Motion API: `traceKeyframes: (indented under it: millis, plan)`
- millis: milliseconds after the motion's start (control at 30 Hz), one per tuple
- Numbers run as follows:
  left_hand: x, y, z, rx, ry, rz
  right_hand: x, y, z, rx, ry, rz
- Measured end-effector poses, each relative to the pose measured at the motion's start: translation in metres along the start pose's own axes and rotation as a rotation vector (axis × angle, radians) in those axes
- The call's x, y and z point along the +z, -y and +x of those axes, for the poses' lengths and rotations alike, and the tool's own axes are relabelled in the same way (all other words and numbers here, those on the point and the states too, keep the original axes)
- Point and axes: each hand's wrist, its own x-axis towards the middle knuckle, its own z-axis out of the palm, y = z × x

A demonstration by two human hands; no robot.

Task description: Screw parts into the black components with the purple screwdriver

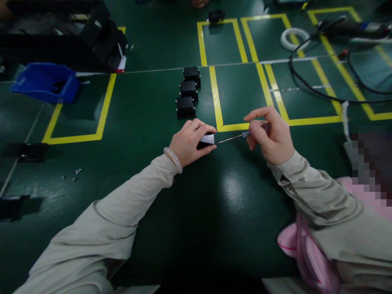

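Observation:
My left hand (191, 142) is closed around a small black box-shaped part (206, 140), whose right face catches the light. Between the thumb and fingers of my right hand (269, 132) is a screwdriver (232, 138) with a clear handle. Its thin shaft points left, and the tip meets the lower right edge of the held part. Just beyond my left hand, three similar black boxes (185, 106) with small silvery screws at their sides stand in a row. My left palm and fingers hide much of the held part.
A blue bin (45, 83) and a black crate (92, 36) stand at the left. Loose screws (75, 175) lie nearer me. Yellow tape (219, 110) marks rectangles on the green table. Tape roll (294, 38), black cable (306, 83) and pink cloth (306, 249) are at the right.

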Motion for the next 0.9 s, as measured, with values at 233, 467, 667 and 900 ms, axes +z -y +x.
traceKeyframes:
  millis: [233,467,667,900]
  plan:
    - [-0.0007,-0.0006,-0.0001,-0.004,0.009,-0.008,-0.0005,-0.0003,-0.0002,0.018,0.018,0.042]
    - [0.0000,0.0002,0.0001,-0.008,0.012,-0.015,-0.0006,-0.0007,-0.0002,0.010,0.001,0.017]
    - [-0.0004,0.0001,0.0004,-0.001,0.012,-0.009,-0.0007,0.0014,0.0001,0.008,0.009,0.011]
    - [-0.0008,-0.0004,0.0001,-0.010,0.017,-0.007,-0.0006,0.0003,-0.0006,0.035,0.021,0.037]
